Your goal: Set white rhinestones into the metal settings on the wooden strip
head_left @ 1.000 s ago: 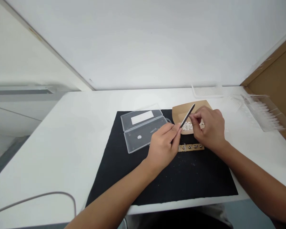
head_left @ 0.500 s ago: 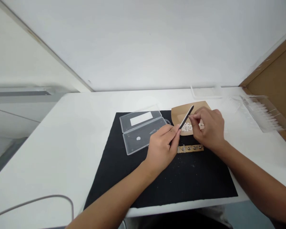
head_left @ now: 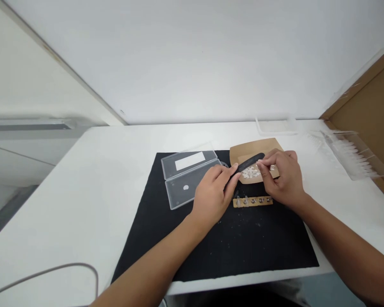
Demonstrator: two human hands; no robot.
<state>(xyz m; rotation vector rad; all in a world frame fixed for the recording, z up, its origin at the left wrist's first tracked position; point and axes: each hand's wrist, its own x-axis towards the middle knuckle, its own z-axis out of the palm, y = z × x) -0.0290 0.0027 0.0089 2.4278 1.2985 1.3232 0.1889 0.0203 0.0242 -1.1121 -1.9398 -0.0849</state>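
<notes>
My left hand (head_left: 213, 194) is closed round the lower end of a dark nail file (head_left: 250, 161), which lies nearly level over a brown paper tray (head_left: 243, 150). My right hand (head_left: 283, 175) pinches something tiny against the file's far end; I cannot make out what it is. Small white pieces (head_left: 251, 172) lie heaped in the tray under the file. A wooden strip (head_left: 252, 200) with several small studs rests on the black mat (head_left: 217, 238) just below both hands.
An open clear plastic case (head_left: 187, 177) lies on the mat left of my left hand. A clear rack (head_left: 352, 155) of white tips stands at the right by a brown board. A grey cable (head_left: 45, 273) curves at the lower left.
The file has tipped from steeply upright down to nearly level. My left hand has shifted slightly left and lower. My right hand stays at the file's tip.
</notes>
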